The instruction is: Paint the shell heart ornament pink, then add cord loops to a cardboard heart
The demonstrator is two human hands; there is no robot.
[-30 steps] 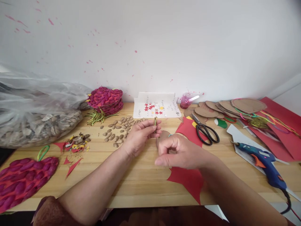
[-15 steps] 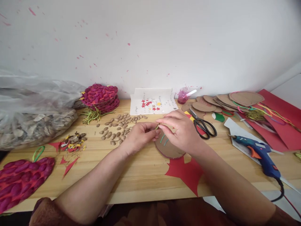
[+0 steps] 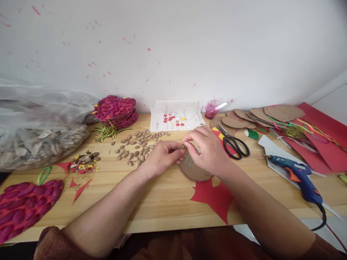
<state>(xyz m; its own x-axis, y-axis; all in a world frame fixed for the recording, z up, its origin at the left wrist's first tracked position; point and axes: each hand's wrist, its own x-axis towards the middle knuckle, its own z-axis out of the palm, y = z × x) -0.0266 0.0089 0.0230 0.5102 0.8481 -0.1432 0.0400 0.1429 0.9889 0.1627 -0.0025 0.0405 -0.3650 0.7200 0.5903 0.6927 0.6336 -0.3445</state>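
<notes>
My left hand (image 3: pixel 165 157) and my right hand (image 3: pixel 204 148) meet at the fingertips over the middle of the table. Between their pinched fingers is a short bit of yellow-green cord (image 3: pixel 183 146), mostly hidden. Under the right hand lies a round cardboard piece (image 3: pixel 193 173) with a reddish rim and blue-green lines. A red paper scrap (image 3: pixel 213 198) with jagged edges is just in front of it. Several loose shells or nuts, brown and mottled (image 3: pixel 135 154), are spread left of my hands. Black-handled scissors (image 3: pixel 235 146) rest right of the right hand.
A blue glue gun (image 3: pixel 298 173) lies at right, near stacked cardboard pieces (image 3: pixel 283 112) and red sheets (image 3: pixel 322 141). A pink-purple heart (image 3: pixel 29 206), a plastic bag (image 3: pixel 40 137) and yellow-green cords (image 3: pixel 108 133) are at left. Paper with small stars (image 3: pixel 159 124) stands by a cup (image 3: pixel 210 111).
The right hand's fingers have shifted slightly to the right, and a bit more of the yellow-green cord shows between the hands. The things on the table look unmoved.
</notes>
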